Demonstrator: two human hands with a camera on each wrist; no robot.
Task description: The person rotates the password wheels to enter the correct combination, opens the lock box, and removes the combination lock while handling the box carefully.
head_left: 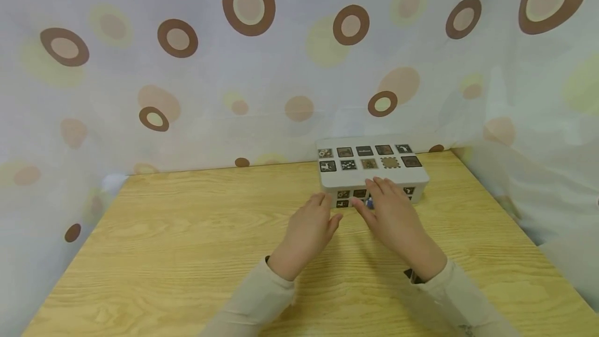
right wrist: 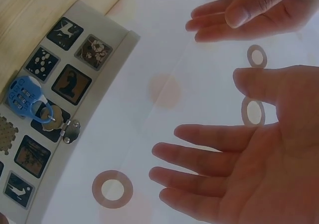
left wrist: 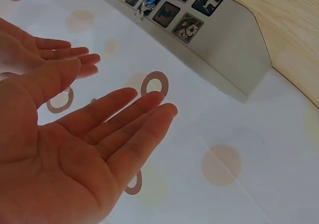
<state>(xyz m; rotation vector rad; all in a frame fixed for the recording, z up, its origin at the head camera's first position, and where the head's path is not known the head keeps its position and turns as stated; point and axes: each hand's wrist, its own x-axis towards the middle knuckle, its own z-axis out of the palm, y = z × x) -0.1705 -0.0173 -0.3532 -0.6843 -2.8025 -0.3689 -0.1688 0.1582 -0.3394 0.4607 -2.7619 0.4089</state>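
Note:
A white box (head_left: pixel 374 176) with dark picture squares stands at the back right of the table, its lid down. On its front hangs a blue combination padlock (right wrist: pixel 26 97), its shackle by a metal clasp (right wrist: pixel 71 131); whether the shackle is locked cannot be told. My left hand (head_left: pixel 306 230) is near the box's front left corner, fingers extended and holding nothing. My right hand (head_left: pixel 395 222) is in front of the box and partly hides the padlock in the head view. Its fingers are straight in the right wrist view, apart from the box there.
The wooden table (head_left: pixel 196 243) spreads to the left and front of the box. A white curtain (head_left: pixel 281 66) with brown and yellow circles hangs behind the table and along its sides. The box stands close to the back curtain.

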